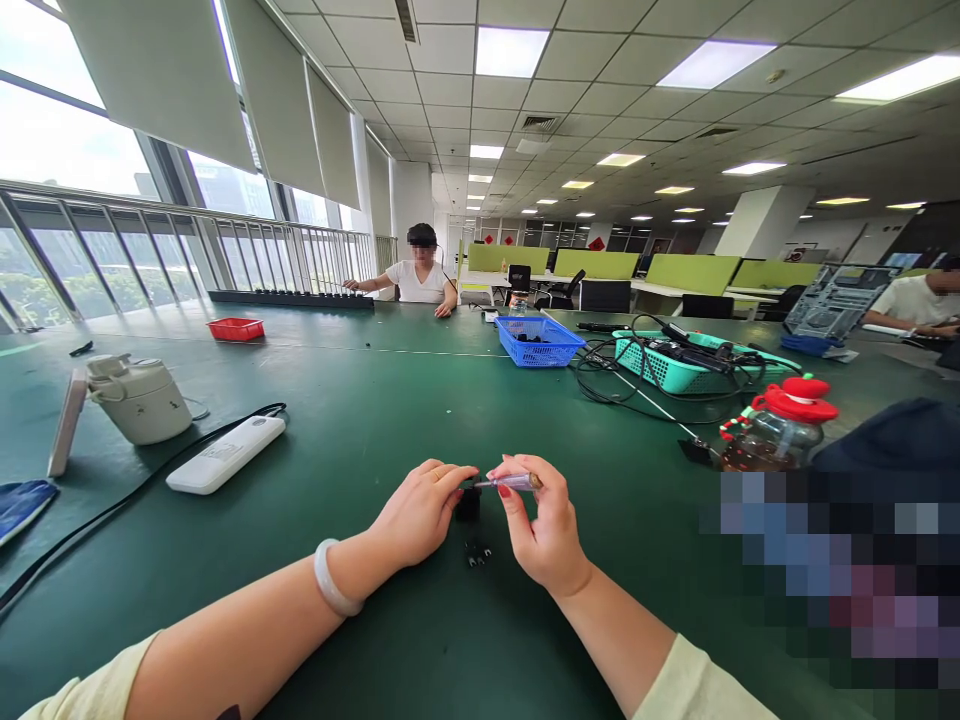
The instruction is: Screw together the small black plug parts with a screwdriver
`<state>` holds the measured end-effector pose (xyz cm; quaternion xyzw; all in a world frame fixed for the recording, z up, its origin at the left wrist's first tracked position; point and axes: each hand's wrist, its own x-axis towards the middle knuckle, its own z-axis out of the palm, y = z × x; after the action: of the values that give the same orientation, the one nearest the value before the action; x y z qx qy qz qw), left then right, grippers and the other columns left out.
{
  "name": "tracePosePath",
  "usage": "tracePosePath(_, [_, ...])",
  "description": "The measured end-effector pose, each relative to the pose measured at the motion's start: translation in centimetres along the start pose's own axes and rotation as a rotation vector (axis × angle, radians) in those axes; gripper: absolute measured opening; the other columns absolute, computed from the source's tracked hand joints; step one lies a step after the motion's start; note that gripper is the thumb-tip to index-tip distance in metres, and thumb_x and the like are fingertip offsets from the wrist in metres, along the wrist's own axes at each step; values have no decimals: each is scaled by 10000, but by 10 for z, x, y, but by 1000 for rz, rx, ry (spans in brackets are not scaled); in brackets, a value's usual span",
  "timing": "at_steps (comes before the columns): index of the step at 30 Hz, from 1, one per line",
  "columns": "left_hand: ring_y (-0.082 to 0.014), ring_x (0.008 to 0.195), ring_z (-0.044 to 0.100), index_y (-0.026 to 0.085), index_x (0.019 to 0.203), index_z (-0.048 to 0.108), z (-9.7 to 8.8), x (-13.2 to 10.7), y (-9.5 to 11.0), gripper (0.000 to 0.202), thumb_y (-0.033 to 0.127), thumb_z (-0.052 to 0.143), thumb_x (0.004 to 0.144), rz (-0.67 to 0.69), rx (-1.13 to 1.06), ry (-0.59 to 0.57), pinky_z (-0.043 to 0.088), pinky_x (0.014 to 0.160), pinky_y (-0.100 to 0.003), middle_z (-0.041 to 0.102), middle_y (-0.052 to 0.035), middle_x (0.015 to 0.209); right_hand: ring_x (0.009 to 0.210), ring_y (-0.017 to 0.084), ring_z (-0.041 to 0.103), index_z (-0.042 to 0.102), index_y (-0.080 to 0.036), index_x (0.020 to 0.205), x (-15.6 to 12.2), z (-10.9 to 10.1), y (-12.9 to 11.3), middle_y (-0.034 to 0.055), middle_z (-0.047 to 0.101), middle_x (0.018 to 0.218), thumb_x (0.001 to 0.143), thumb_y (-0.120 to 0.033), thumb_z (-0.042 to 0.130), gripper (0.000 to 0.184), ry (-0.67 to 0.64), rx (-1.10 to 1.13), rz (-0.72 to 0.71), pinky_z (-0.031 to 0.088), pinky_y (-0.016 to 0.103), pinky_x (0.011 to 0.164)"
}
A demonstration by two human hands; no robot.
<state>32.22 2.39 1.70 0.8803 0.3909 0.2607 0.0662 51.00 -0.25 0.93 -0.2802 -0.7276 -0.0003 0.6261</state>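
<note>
My right hand (551,530) is closed around the clear handle of a small screwdriver (514,482). Its thin shaft points left, and the tip meets the upper part of a small black block-like part (469,505). My left hand (420,510), with a pale bangle at the wrist, grips that black part from the left between thumb and fingers. The part's exact kind cannot be made out. Just below it on the green table (360,640) lies a small black piece with shiny metal prongs (478,554).
A white power bank-like device (226,455) and a cream bottle (139,400) stand left. Ahead are a red tray (236,329), a blue basket (540,350) and a teal basket (660,375) with cables. A red-lidded jar (776,440) is right. Two people (421,280) sit beyond.
</note>
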Motion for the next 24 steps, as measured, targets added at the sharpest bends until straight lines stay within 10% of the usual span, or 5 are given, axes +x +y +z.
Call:
tracePosePath(10, [-295, 1016, 625, 284, 1238, 639, 4, -2, -3, 424, 229, 335, 948, -319, 293, -41, 483, 876, -477, 577, -148, 1220, 844, 177, 681, 357, -225, 1333, 0, -1, 3, 56, 654, 926, 939, -102, 481, 431, 46, -17, 54, 587, 424, 835])
tracePosePath(24, [-269, 958, 601, 221, 1038, 711, 4, -7, 3, 322, 310, 426, 916, -231, 355, -68, 469, 870, -451, 624, -131, 1155, 761, 164, 657, 385, -213, 1297, 1, -2, 4, 34, 643, 862, 952, -197, 492, 362, 56, -43, 239, 577, 360, 762])
